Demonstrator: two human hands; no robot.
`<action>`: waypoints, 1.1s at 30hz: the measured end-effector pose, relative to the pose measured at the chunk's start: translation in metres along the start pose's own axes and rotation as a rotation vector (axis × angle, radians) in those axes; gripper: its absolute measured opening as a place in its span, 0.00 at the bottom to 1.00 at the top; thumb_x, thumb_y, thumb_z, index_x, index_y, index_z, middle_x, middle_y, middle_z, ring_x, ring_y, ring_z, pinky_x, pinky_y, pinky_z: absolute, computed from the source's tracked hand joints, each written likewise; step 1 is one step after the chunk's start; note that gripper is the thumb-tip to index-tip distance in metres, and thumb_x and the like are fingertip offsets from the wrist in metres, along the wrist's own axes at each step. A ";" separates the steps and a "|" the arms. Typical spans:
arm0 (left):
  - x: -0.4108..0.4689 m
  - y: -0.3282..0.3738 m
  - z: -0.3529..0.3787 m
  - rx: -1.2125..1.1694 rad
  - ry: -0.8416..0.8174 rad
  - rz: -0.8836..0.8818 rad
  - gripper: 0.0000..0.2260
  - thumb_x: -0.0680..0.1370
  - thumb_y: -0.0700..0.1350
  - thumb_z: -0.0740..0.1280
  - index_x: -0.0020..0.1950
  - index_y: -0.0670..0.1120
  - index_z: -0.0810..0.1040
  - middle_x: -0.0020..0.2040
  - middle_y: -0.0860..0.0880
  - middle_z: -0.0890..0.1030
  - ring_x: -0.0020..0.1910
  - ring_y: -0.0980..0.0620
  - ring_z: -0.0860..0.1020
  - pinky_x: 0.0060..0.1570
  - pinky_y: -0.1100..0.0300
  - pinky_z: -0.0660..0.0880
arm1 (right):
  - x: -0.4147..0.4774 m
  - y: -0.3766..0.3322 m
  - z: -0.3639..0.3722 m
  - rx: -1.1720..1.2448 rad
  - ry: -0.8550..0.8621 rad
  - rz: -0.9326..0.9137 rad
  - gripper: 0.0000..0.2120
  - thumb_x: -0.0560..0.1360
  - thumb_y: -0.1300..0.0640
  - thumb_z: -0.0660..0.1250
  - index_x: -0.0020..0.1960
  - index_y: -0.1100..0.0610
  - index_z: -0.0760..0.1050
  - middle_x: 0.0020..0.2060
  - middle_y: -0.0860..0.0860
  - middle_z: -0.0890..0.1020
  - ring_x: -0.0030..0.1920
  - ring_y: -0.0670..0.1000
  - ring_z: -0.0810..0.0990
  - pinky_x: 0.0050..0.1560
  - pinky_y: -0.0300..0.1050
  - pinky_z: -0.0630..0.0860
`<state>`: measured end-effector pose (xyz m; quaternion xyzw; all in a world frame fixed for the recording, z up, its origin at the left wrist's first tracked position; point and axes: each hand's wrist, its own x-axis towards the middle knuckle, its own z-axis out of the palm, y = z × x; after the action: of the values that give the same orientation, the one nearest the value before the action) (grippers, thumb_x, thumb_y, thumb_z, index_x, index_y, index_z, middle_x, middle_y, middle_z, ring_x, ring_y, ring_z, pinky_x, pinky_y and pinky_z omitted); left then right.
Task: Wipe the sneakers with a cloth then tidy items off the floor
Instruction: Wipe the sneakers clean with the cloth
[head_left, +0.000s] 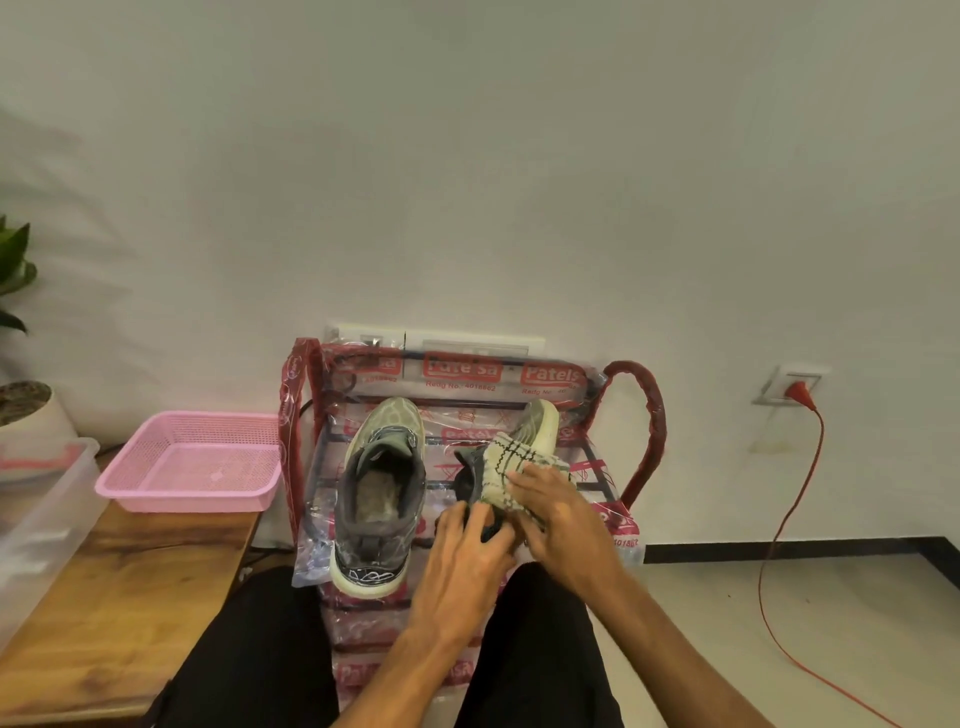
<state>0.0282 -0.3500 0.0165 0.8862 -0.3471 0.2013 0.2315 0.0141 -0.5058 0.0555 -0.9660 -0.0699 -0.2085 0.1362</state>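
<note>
- The left hand (462, 561) has its fingers (456, 519) curled round the dark heel of the held sneaker (540, 423), steadying it on the rack (652, 415).
- The right hand (563, 525) lays its fingers (524, 480) nearly straight on the cloth (511, 457) and presses it over the sneaker's middle. Only the toe shows beyond the fingertips. I cannot tell whether the thumb pinches the cloth.
- The other sneaker (382, 483) stands just beside the left fingers, its heel overhanging the rack's near edge.
- Risk: the rack is wrapped in slick-looking plastic, so a hard stroke away from the fingers may slide the held sneaker toward the wall if the heel grip loosens.
- Risk: a left wrist swinging outward could knock the other sneaker off, given that overhang.
- Risk: flat fingers alone may let the cloth bunch and slip, leaving the toe unwiped.
- The basket (192, 462) sits on the desk (119, 597), well apart to the left of both hands.
</note>
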 end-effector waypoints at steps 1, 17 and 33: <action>0.001 0.001 0.000 0.016 -0.010 0.004 0.21 0.65 0.47 0.80 0.53 0.50 0.78 0.53 0.49 0.75 0.53 0.45 0.77 0.46 0.53 0.81 | 0.007 0.005 -0.003 -0.007 -0.006 0.016 0.17 0.74 0.59 0.72 0.62 0.58 0.79 0.62 0.52 0.80 0.67 0.52 0.74 0.71 0.49 0.64; 0.005 -0.006 -0.002 0.045 -0.042 0.045 0.23 0.64 0.50 0.81 0.56 0.51 0.77 0.51 0.49 0.74 0.53 0.45 0.78 0.47 0.52 0.81 | 0.018 -0.001 -0.017 0.055 -0.054 0.156 0.17 0.77 0.55 0.68 0.65 0.56 0.77 0.65 0.51 0.78 0.66 0.50 0.75 0.65 0.38 0.66; 0.005 -0.007 0.000 0.054 -0.039 0.058 0.22 0.63 0.50 0.81 0.52 0.50 0.78 0.51 0.48 0.76 0.52 0.44 0.79 0.48 0.51 0.81 | 0.027 -0.001 -0.009 0.015 -0.239 0.102 0.25 0.82 0.46 0.54 0.78 0.50 0.56 0.77 0.45 0.56 0.77 0.44 0.47 0.76 0.41 0.41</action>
<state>0.0363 -0.3477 0.0172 0.8856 -0.3714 0.1998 0.1948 0.0349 -0.5058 0.0749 -0.9852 -0.0382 -0.0844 0.1445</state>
